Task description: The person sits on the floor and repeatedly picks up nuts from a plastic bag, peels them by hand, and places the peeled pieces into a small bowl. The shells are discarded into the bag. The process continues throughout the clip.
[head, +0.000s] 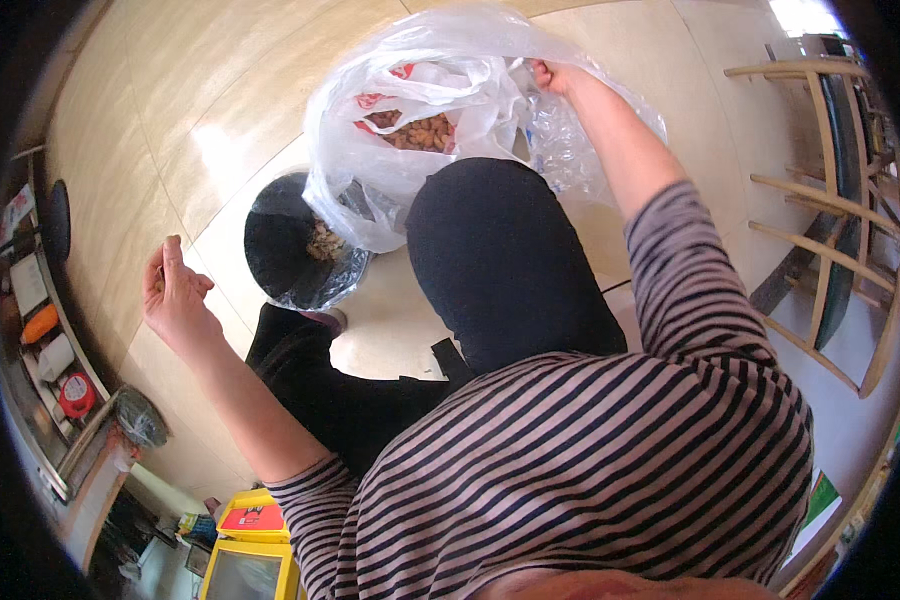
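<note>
A large translucent white plastic bag (390, 165) lies gathered on the floor in front of my knees. Inside it, a red-printed inner bag (371, 100) gapes around many small brown pieces that look like nuts (424, 133). My right hand (556, 77) is at the bag's far right side, its fingers curled on the plastic. Out to the left, above the floor, my left hand (180, 296) is raised with fingers bent; a small brownish bit may be between them, too small to tell. Below the bag's left edge stands a black-lined bin (281, 232) with pale scraps (324, 241) in it.
Wooden chair frames (829, 202) stand on the right. At the left is a shelf or counter with an orange object (40, 324) and a red-lidded container (77, 395). A yellow-framed box (246, 566) sits at lower left. My dark-clad knee (502, 255) is close to the bag.
</note>
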`<state>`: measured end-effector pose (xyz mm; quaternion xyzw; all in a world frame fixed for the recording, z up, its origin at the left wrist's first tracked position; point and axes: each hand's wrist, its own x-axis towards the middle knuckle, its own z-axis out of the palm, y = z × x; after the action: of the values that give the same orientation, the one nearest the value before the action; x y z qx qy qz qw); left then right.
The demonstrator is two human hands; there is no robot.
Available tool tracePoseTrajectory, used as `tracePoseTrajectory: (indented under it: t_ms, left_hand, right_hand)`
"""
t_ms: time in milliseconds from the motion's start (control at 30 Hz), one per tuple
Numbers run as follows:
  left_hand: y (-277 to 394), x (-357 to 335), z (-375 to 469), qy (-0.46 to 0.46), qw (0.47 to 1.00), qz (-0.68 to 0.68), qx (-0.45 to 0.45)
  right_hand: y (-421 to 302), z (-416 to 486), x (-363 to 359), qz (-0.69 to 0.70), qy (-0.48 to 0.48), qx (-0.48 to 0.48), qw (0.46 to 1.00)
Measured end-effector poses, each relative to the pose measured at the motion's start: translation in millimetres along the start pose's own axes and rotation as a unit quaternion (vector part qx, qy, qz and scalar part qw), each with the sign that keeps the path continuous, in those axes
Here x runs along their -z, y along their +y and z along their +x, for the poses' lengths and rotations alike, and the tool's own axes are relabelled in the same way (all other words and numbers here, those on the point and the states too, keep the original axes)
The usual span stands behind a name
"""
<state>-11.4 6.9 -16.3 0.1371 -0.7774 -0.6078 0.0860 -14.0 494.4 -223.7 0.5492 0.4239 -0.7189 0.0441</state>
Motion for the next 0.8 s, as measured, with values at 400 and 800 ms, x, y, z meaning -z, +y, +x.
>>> tracePoseTrajectory:
  t_ms: [400, 800]
  left_hand:
    - [4.7, -12.4, -5.8, -0.01, 0.994, 0.11, 0.001]
    - [17.0, -23.2, -16.9, 0.005, 0.978, 0.209, 0.006]
  right_hand:
    - [13.2, 10.1, -44.9, -0.026, -0.11, 0.033, 0.993]
    - [-29.8, 28.0, -60.0, 0.026, -0.071, 0.135, 0.988]
